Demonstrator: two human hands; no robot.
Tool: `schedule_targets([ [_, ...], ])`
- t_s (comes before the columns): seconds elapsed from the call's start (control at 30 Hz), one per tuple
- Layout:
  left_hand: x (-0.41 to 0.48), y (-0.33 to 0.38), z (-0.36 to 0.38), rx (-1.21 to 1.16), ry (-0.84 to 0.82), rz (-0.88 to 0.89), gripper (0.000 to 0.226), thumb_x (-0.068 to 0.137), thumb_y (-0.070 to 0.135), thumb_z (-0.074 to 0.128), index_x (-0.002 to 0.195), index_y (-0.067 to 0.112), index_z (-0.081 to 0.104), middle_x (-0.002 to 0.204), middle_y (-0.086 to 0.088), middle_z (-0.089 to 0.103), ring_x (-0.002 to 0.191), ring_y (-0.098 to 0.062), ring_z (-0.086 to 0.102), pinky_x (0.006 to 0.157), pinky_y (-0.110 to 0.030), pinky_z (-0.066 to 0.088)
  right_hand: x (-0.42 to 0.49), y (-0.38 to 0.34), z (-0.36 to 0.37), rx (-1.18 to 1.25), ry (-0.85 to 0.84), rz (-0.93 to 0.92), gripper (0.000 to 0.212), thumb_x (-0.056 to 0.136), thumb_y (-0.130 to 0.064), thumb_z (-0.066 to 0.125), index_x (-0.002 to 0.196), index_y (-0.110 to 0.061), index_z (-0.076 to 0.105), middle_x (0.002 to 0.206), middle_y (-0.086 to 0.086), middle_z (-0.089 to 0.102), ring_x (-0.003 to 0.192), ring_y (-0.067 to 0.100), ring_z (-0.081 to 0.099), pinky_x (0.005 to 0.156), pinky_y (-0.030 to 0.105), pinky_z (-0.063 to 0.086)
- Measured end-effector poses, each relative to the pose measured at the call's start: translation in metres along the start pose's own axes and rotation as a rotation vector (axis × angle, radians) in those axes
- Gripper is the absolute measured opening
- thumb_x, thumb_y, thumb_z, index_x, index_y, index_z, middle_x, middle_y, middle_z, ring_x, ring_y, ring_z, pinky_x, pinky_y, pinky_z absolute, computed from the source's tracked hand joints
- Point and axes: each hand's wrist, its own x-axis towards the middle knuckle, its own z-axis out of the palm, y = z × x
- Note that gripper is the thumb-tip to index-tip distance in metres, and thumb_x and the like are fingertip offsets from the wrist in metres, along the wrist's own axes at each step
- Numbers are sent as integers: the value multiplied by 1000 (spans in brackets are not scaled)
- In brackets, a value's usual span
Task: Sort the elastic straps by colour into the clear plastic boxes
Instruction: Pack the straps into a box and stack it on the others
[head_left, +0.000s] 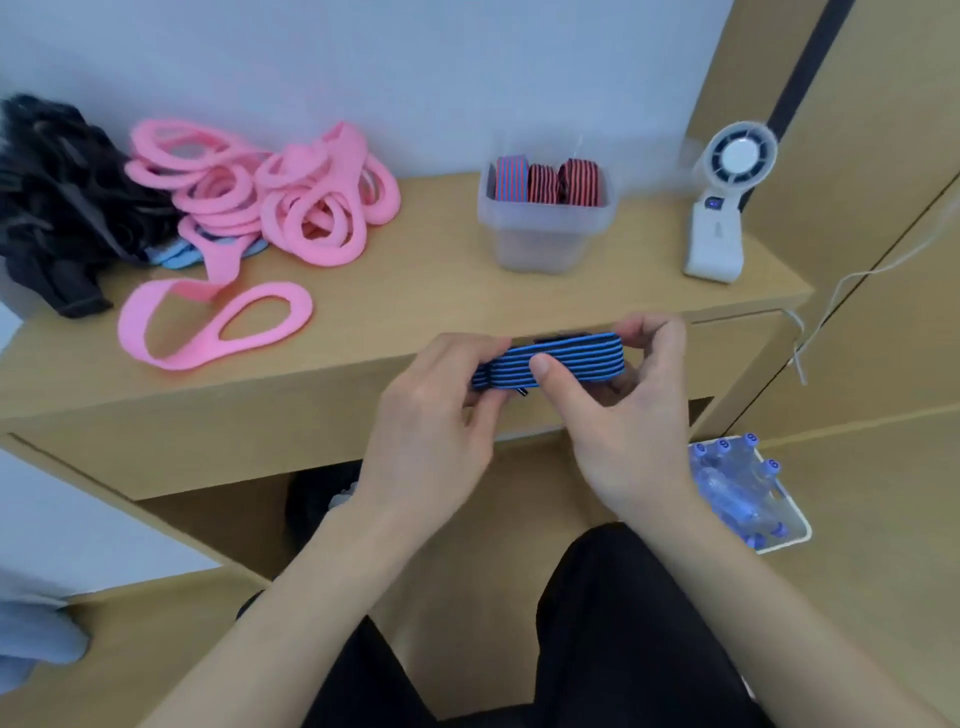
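Note:
A folded blue-and-black striped elastic strap (566, 358) is held in front of the wooden shelf's front edge. My left hand (431, 421) grips its left end, and my right hand (628, 415) pinches its right end with the thumb laid across the front. A clear plastic box (540, 228) stands on the shelf behind, holding three rolled red-striped straps (550, 182). Further left lies a heap of pink straps (270, 202), with one long pink loop (208, 327) spread nearer the edge. Light blue straps (174, 255) peek out under the pink heap, beside a black pile (62, 197).
A white desk fan (722, 208) stands at the shelf's right end, its cable hanging over the side. A pack of blue-capped water bottles (743, 493) sits on the floor at the lower right. My dark-clothed legs fill the bottom of the view.

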Motion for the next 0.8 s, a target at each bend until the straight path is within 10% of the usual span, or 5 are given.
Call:
schedule_targets([
  [0.23, 104, 26, -29, -107, -109, -266, 31, 83, 7, 79, 102, 30, 70, 80, 13, 76, 74, -9, 74, 66, -19, 54, 86, -53, -22, -76, -232, -224, 22, 91, -27, 64, 109, -32, 53, 110, -4, 64, 85, 27, 66, 80, 48, 56],
  [0.37, 157, 30, -45, -107, -137, -244, 28, 83, 6, 79, 94, 30, 70, 86, 6, 76, 70, -5, 74, 46, -13, 40, 136, -74, -34, -152, -301, -263, 22, 96, -8, 62, 108, -27, 62, 98, -2, 74, 87, 18, 71, 77, 33, 54],
  [0.63, 252, 7, -22, 15, -244, -251, 29, 81, 1, 75, 93, 27, 73, 88, 9, 75, 84, -13, 75, 87, -30, 54, 233, -70, -24, -369, -245, -377, 24, 93, -7, 68, 108, -24, 64, 101, -7, 71, 87, 8, 68, 80, 25, 54],
  [0.8, 282, -15, -1, 178, -342, -162, 28, 81, 4, 77, 96, 27, 77, 97, 7, 75, 84, -12, 71, 76, -25, 52, 261, -43, -27, -469, -264, -345, 21, 91, -9, 70, 106, -23, 65, 97, -12, 71, 94, 6, 66, 88, 30, 52],
])
